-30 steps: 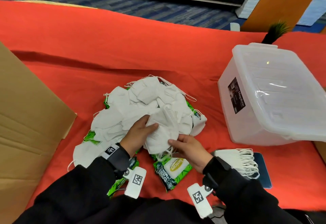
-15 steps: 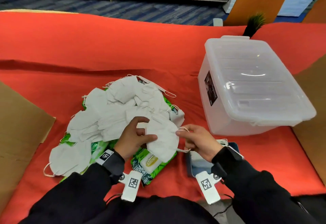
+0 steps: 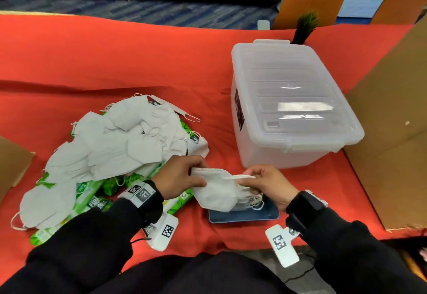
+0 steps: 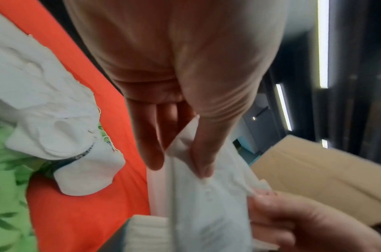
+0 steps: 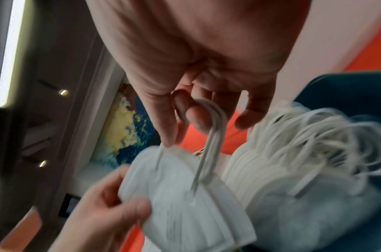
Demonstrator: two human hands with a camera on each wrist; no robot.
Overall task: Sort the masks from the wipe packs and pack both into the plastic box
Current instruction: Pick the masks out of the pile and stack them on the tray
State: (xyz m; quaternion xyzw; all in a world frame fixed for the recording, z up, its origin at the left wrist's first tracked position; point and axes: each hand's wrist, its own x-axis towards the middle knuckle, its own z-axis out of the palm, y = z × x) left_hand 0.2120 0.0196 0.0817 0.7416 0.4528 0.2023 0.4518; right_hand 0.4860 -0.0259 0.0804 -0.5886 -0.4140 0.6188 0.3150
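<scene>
A white folded mask [image 3: 217, 189] hangs between both hands over a stack of masks [image 3: 250, 201] lying on a dark blue pad [image 3: 265, 215]. My left hand [image 3: 184, 177] pinches the mask's left edge [image 4: 185, 153] between thumb and fingers. My right hand [image 3: 258, 181] pinches its ear loops [image 5: 211, 122]. The stack of masks [image 5: 304, 170] shows below in the right wrist view. A heap of loose white masks [image 3: 120, 145] covers green wipe packs [image 3: 92, 197] on the left. The clear plastic box [image 3: 288, 101] stands at the right with its lid on.
Red cloth [image 3: 115, 57] covers the table. Cardboard [image 3: 392, 120] stands right of the box, and another cardboard piece [image 3: 11, 162] lies at the left edge. A small dark plant [image 3: 305, 27] sits behind the box.
Both hands lifted one mask off the heap and carried it right, over the stack on the blue pad. The head view swung right, bringing the right cardboard into sight.
</scene>
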